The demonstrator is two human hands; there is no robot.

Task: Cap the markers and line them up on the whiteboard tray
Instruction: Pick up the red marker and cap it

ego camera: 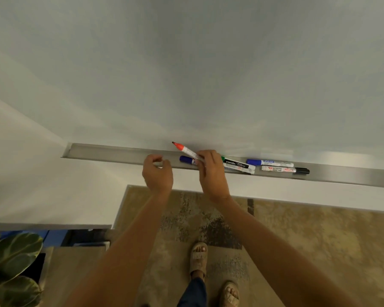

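**Asha:** Head view first: which marker is in play?

**Ben:** The red marker (185,150). Its cap is off and the red tip shows. The right hand (212,171) pinches its white barrel, with fingers curled round it, just above the whiteboard tray (111,151). Its long axis is tilted, and the tip points up and left toward the whiteboard (186,63).

**Asha:** And the left hand (157,172)?

**Ben:** It hangs just left of the right one, over the tray's front edge. The fingers are loosely curled, and I cannot tell whether they hold anything small.

**Asha:** Any readable writing?

**Ben:** "camlin" shows on the black label of the green-capped marker (237,163). The black-capped marker (285,169) has red print that seems to read "MARKER", seen inverted. The rest is too small to read.

**Asha:** What else lies in the tray?

**Ben:** A blue-capped marker (187,159) lies under the red one, partly hidden by the right hand. Another blue-capped marker (268,162) sits at the back, right of the green one. All of them lie lengthwise along the tray.

**Asha:** Is there room to move?

**Ben:** The tray is bare from its left end up to the left hand, and bare again right of the black cap. Below is a patterned rug (297,240). A leafy plant (11,258) sits at lower left.
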